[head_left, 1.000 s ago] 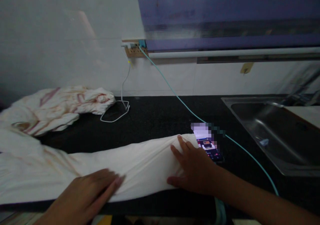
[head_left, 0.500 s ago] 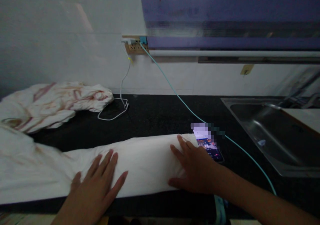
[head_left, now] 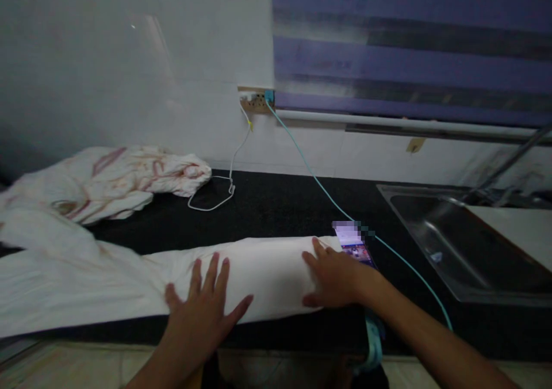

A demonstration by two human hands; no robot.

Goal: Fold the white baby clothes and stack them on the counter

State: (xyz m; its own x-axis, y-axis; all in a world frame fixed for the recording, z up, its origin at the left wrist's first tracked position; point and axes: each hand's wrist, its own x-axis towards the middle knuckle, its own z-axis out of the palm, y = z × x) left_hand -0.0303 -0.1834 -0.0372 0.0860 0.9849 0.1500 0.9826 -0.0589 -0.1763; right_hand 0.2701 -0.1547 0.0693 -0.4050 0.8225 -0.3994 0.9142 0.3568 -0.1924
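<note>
Folded white cloth (head_left: 267, 274) pressed flat on black counter (head_left: 280, 205), near front edge.
Left hand (head_left: 207, 305) lay palm-down, fingers spread, apparently smoothing the fold; right hand (head_left: 334, 277) lay flat on the cloth's end, seemingly anchoring it. Phone (head_left: 356, 250) on teal cable (head_left: 319, 185) just beside; sink (head_left: 466, 245) to the right.

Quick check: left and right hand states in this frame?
Left hand: open, palm flat with fingers spread on the white folded cloth.
Right hand: open, pressing flat on the cloth's right end, gripping nothing.
</note>
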